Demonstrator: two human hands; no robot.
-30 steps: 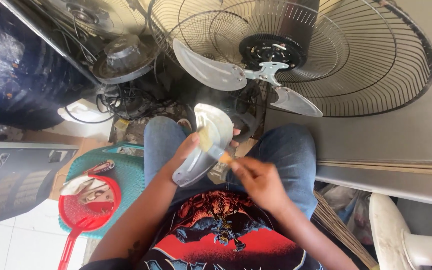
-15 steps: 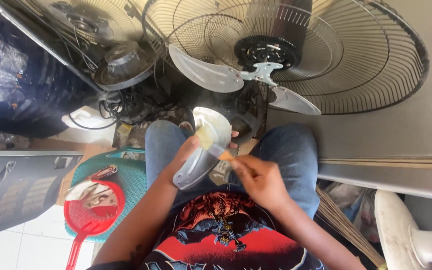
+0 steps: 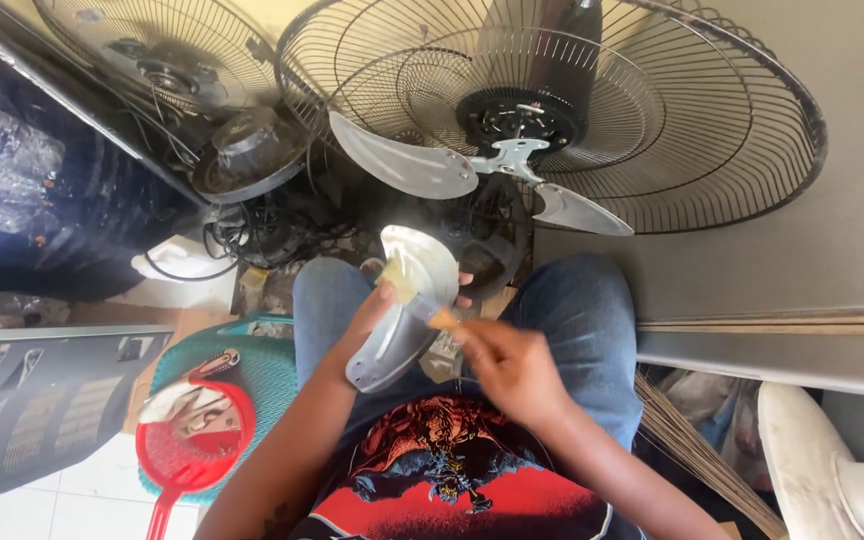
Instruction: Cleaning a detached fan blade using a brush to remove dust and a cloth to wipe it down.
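Note:
I sit with my knees apart in blue jeans. My left hand (image 3: pixel 377 310) grips a loose metal fan blade (image 3: pixel 407 300), held upright over my lap. My right hand (image 3: pixel 507 365) holds a small paintbrush (image 3: pixel 422 300) with a wooden handle; its pale bristles touch the blade's upper face. Straight ahead stands a large fan (image 3: pixel 522 125) with its rear wire grille, dark motor hub and two metal blades mounted.
A second wire-grille fan (image 3: pixel 167 60) and a round motor housing (image 3: pixel 247 150) with tangled cables lie at upper left. A teal stool (image 3: pixel 262 380) bearing a red strainer (image 3: pixel 197 440) stands left of my leg. A grey wall is at right, a white fan base (image 3: pixel 822 470) lower right.
The view has tilted slightly upward and left. My right hand has shifted the brush a little along the blade; my left hand keeps the same grip.

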